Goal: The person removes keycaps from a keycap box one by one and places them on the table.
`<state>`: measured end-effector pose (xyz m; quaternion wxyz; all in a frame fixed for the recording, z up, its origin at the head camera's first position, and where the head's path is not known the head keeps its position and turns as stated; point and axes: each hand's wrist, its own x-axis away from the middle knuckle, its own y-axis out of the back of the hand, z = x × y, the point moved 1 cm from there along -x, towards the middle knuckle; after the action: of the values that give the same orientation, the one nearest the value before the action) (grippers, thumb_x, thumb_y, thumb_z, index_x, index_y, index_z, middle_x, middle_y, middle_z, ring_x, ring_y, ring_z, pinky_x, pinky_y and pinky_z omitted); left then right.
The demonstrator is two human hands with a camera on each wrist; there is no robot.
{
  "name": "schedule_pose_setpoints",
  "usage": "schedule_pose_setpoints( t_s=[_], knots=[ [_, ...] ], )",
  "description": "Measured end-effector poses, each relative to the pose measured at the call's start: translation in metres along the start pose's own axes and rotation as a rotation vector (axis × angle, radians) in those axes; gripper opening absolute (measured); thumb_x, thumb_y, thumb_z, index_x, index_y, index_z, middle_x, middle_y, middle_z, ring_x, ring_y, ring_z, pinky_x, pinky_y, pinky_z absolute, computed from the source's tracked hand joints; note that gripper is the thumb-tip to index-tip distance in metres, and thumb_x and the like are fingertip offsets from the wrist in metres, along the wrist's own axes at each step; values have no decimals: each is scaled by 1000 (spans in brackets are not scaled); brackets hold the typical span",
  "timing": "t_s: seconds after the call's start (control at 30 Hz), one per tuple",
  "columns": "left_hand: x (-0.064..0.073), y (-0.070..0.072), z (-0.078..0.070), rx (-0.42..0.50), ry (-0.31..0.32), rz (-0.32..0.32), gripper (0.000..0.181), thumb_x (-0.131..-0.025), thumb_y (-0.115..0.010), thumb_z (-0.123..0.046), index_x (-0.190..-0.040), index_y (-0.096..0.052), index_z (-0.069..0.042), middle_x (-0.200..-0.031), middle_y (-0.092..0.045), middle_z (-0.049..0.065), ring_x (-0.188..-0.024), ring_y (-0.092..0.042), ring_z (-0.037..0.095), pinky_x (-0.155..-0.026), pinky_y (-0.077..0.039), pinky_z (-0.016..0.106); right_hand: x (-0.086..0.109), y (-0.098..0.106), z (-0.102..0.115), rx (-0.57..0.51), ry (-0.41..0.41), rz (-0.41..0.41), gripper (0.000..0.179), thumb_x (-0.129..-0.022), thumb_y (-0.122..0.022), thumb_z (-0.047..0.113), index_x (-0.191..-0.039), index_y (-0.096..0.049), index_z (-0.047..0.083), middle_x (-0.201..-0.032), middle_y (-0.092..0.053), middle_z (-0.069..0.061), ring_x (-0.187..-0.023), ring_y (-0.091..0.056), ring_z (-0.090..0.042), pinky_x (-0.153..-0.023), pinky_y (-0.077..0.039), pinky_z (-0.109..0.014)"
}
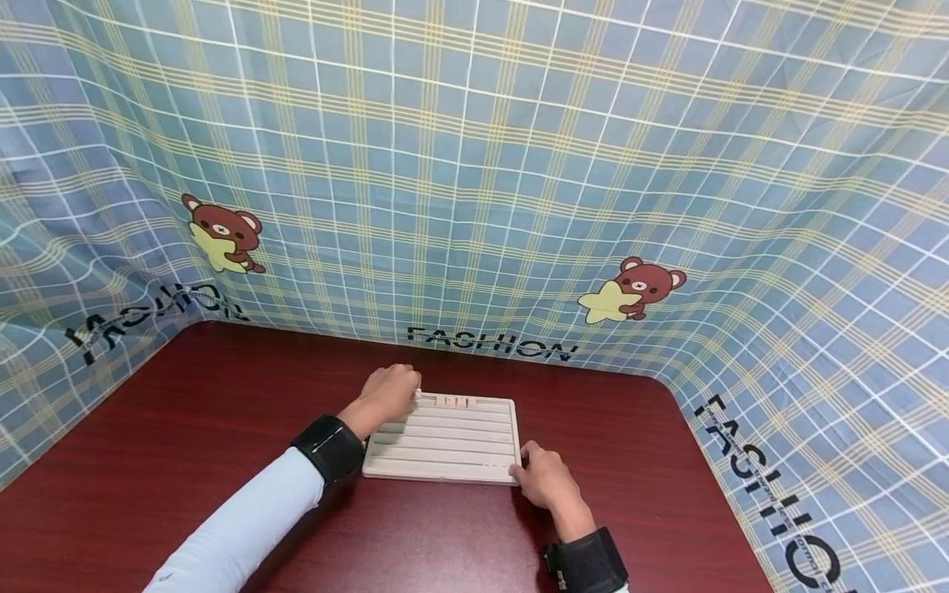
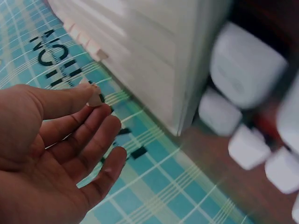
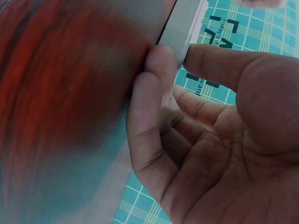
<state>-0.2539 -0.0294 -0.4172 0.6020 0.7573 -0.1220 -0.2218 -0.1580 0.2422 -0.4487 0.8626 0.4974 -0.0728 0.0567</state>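
A white board (image 1: 445,442) with several long parallel grooves lies on the dark red table. Several small pale tiles with reddish marks (image 1: 455,402) stand in a row in its far groove. Over the board's far left corner, my left hand (image 1: 390,391) pinches a small cream tile (image 2: 95,96) between thumb and index finger, its other fingers loosely bent. My right hand (image 1: 547,478) grips the board's near right corner, thumb on one side of the edge (image 3: 180,37) and fingers on the other.
Several blurred white blocks (image 2: 247,65) show beside the board in the left wrist view. A blue plaid cloth (image 1: 460,181) with printed bears hangs behind and along both sides of the table (image 1: 415,535). Black bands (image 1: 329,449) circle both wrists.
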Motion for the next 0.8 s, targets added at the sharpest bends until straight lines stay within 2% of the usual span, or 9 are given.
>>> schedule_pose_setpoints(
  t_s=[0.13,0.27,0.53,0.67,0.8],
  knots=[
    [19,13,7,-50,-16,-15,14,-85,-69,-3,-75,-65,-11,-72,-58,4,-64,-55,19,-54,-38,28,0,0,0,15,-8,-9,29,-94,-63,22,-116,-58,4,-69,-55,-3,-59,-52,-15,-56,-40,-32],
    [40,23,18,-69,-6,-26,12,-84,-72,-6,-76,-64,-11,-72,-58,3,-64,-56,19,-54,-42,29,0,1,0,6,0,-6,30,-94,-63,22,-116,-58,3,-69,-56,-3,-58,-52,-15,-56,-40,-31],
    [78,34,39,-77,1,-85,15,-86,-72,-11,-74,-64,-11,-69,-58,0,-63,-58,16,-55,-45,29,1,1,-1,-14,9,0,28,-94,-63,20,-115,-58,1,-66,-59,-2,-57,-56,-12,-55,-41,-30],
    [93,39,42,-70,-1,-65,11,-85,-74,-12,-77,-67,-11,-72,-62,-1,-64,-59,15,-55,-44,28,0,0,-1,-15,12,-3,27,-94,-63,20,-114,-58,2,-66,-60,-2,-57,-57,-12,-55,-41,-29],
    [108,43,46,-74,5,-57,10,-83,-76,-14,-79,-68,-11,-74,-64,0,-68,-61,18,-59,-46,32,-1,-1,-1,-11,22,-1,26,-94,-63,19,-113,-58,2,-65,-60,-1,-57,-57,-12,-55,-40,-29]
  ],
)
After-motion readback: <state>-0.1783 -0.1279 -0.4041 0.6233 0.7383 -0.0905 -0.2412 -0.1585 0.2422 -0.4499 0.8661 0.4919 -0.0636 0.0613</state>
